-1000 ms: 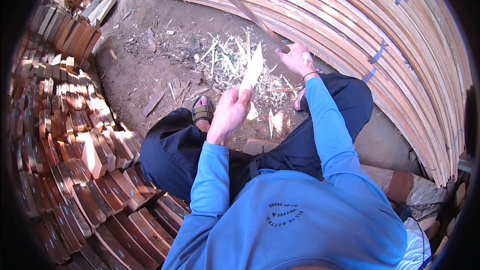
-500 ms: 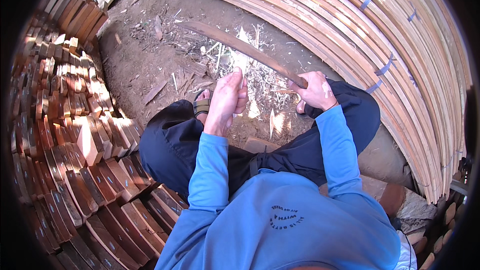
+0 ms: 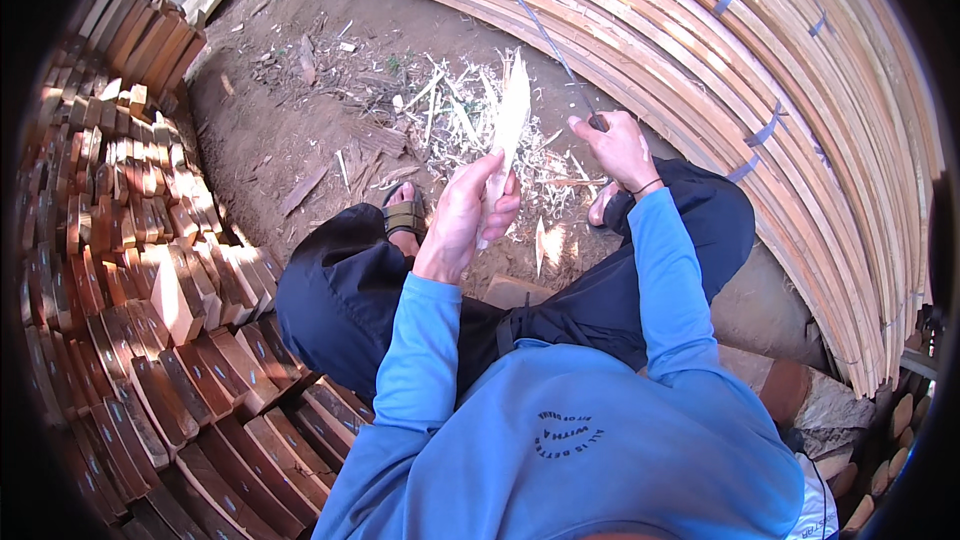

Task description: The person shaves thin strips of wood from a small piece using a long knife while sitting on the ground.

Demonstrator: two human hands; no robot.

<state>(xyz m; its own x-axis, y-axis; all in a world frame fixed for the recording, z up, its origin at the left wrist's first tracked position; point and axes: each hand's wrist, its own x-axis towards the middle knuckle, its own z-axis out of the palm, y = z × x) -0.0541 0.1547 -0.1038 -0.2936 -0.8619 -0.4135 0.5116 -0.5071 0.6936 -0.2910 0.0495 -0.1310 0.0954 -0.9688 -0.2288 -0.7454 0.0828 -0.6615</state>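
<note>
My left hand is closed around the lower part of a pale wooden stake that tapers to a point at its upper end. To the right, my right hand grips the dark handle of a machete. The long blade points away from me and up to the left, seen nearly edge-on, so it shows as a thin dark line. Blade and stake are apart. Beneath them, curled wood shavings litter the dirt between my sandalled feet. A small pointed wood piece is near my right foot.
Tall rows of stacked wooden blocks line my left side. Long wooden strips, bundled with bluish ties, curve along the far and right sides. Rounded stake ends show at the lower right. A flat wood chip lies on the dirt.
The machete has swung away from above the stake, its tip moving up and right, its blade turned edge-on. The stake is more upright and shows its broad face.
</note>
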